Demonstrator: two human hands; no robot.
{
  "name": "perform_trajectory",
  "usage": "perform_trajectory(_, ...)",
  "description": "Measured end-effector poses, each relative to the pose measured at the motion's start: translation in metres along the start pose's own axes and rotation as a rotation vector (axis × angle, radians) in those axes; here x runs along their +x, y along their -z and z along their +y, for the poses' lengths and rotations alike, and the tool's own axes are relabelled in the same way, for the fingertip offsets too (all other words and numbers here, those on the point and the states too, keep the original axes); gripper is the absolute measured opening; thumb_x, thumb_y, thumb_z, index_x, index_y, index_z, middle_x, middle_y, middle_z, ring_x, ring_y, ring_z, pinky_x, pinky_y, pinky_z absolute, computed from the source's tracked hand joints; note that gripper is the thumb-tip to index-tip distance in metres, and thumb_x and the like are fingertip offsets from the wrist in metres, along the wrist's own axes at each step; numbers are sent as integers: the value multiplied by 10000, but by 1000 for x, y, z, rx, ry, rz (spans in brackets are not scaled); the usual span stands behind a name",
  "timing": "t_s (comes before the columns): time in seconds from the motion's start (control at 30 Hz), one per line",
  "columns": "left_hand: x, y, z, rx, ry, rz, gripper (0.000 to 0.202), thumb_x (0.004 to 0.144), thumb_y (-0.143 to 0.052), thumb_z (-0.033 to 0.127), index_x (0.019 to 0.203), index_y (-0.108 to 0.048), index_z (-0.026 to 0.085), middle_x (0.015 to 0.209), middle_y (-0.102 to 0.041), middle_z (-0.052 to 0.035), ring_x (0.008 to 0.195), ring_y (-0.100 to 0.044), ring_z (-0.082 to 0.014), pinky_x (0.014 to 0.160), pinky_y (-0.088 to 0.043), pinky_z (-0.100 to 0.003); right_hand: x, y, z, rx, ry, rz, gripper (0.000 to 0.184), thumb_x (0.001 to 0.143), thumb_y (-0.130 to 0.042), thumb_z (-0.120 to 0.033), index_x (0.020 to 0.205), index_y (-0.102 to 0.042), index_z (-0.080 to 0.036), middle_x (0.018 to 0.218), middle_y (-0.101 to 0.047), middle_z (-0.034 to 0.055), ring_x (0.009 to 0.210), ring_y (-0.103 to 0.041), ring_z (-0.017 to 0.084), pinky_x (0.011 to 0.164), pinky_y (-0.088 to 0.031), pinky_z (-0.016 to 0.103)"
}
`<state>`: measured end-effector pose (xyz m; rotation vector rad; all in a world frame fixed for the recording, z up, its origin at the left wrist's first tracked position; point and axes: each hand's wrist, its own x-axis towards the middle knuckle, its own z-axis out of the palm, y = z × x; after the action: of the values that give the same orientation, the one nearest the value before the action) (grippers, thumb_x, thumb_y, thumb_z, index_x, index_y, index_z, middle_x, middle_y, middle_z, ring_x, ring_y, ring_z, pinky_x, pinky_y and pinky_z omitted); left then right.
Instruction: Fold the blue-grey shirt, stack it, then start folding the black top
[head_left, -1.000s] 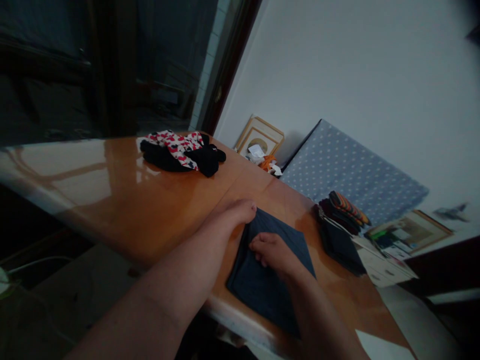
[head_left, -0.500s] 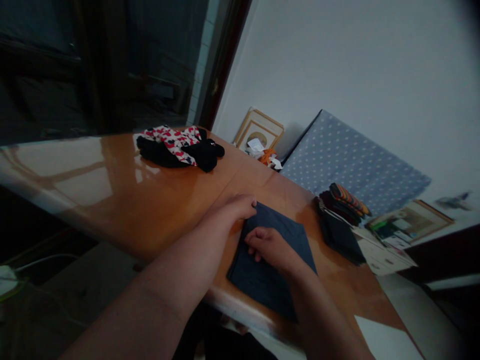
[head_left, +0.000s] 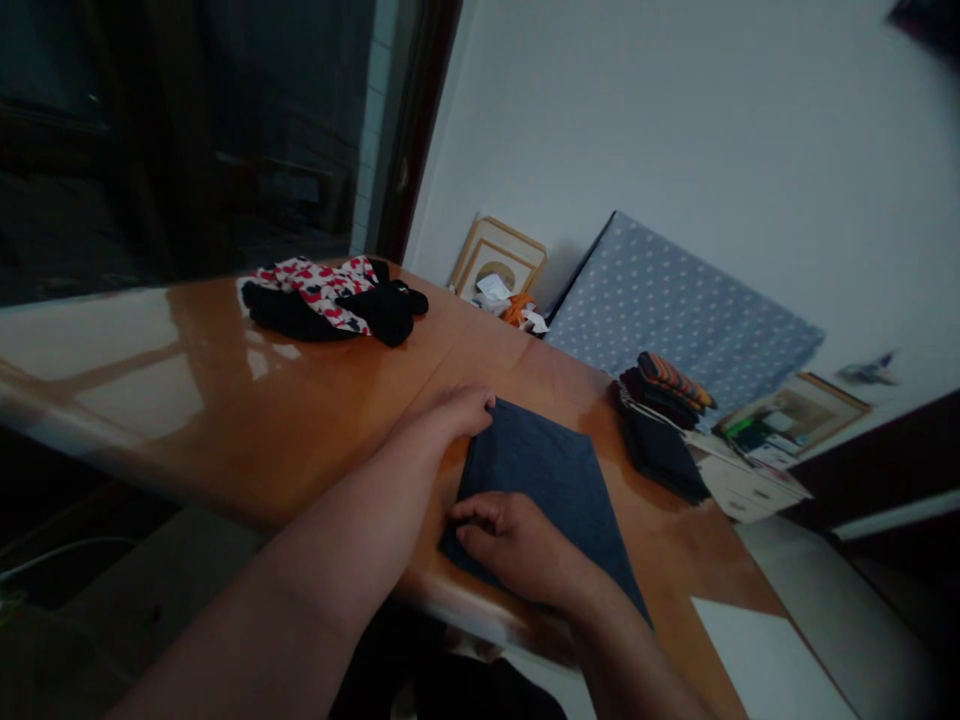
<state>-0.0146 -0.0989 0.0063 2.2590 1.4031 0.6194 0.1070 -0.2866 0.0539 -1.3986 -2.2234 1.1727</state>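
Observation:
A dark blue garment (head_left: 543, 470), folded into a flat rectangle, lies near the front edge of the table. At its far left corner, my left hand (head_left: 474, 408) is closed with the fabric edge pinched in the fingers. Lower down, my right hand (head_left: 517, 540) rests over the near left part of the cloth. Its fingers are curled, and the fingertips meet at the garment's left edge. The near left corner partly shows below that hand, while my right forearm covers some of the near side.
A rumpled black, red and white clothes pile (head_left: 330, 300) sits at the far left of the wooden table (head_left: 337, 420). Folded clothes (head_left: 660, 430) are stacked at the right, near a polka-dot panel (head_left: 682, 290). A white sheet (head_left: 765, 655) lies at the near right edge.
My right hand has slid along the garment toward me, to its near left edge. My left hand stays at the far left corner. The whole view has shifted slightly.

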Motion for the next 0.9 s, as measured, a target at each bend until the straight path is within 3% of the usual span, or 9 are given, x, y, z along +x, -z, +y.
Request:
perform_trajectory(0.13,-2,3,2,15,7,-8,355,755,-610,181,1097,-646,267,1170,-679,-45,1091,-596,-221,927,-445,-316,-4,6,7,21,-22,164,255,930,-508,-260,1084,-707,-220,895,-709,3,764,-610,126,687,-441,224)
perform_trajectory(0.23,-2,2,3,43,-6,-2,354,750,-608,171,1091,-650,256,1184,-677,-52,1095,-594,-223,932,-445,-317,-6,7,17,-142,-65,308,299,930,-531,-318,1161,-695,-220,973,-719,39,841,-641,159,770,-462,264)
perform_trajectory(0.4,-2,4,8,105,0,24,361,753,-587,174,1097,-658,260,1200,-674,-60,1104,-589,-250,943,-446,-356,-8,0,19,-394,-100,316,385,921,-545,-348,1271,-662,-241,1143,-691,83,1025,-649,214,894,-457,309)
perform_trajectory(0.5,-4,5,18,165,22,135,331,794,-532,168,1094,-657,233,1211,-662,-85,1130,-575,-267,959,-436,-382,-10,-1,15,-420,-105,310,391,930,-529,-359,1283,-653,-245,1141,-690,82,1026,-652,216,893,-459,310)
perform_trajectory(0.6,-8,-2,30,183,-60,237,353,898,-425,205,1187,-629,206,1277,-636,-102,1194,-553,-254,1023,-402,-383,-11,0,13,-433,-94,308,385,929,-529,-364,1274,-655,-246,1127,-693,78,1017,-653,217,882,-458,309)
perform_trajectory(0.67,-9,-11,35,185,-155,205,429,973,-344,298,1330,-557,195,1407,-566,-107,1317,-479,-249,1107,-335,-395,-10,1,12,-441,-86,310,372,926,-532,-358,1256,-661,-246,1109,-695,76,1007,-652,215,875,-455,308)
perform_trajectory(0.73,-10,-21,36,208,-200,99,530,1004,-283,413,1448,-459,184,1536,-446,-110,1443,-339,-258,1179,-231,-442,-10,2,11,-447,-89,311,358,921,-535,-351,1238,-668,-247,1087,-697,73,984,-652,213,860,-453,308)
perform_trajectory(0.83,-10,-30,35,269,-134,-73,655,988,-265,543,1516,-377,172,1615,-305,-132,1516,-174,-300,1191,-119,-571,-12,5,8,-446,-99,298,341,915,-538,-356,1202,-685,-243,1045,-698,75,934,-649,213,819,-453,311)
perform_trajectory(0.9,-9,-32,34,295,-93,-122,694,975,-263,580,1530,-359,174,1628,-255,-144,1523,-137,-322,1168,-74,-644,-15,10,7,-423,-88,276,348,901,-565,-370,1197,-690,-237,1020,-698,77,889,-644,208,786,-452,306)
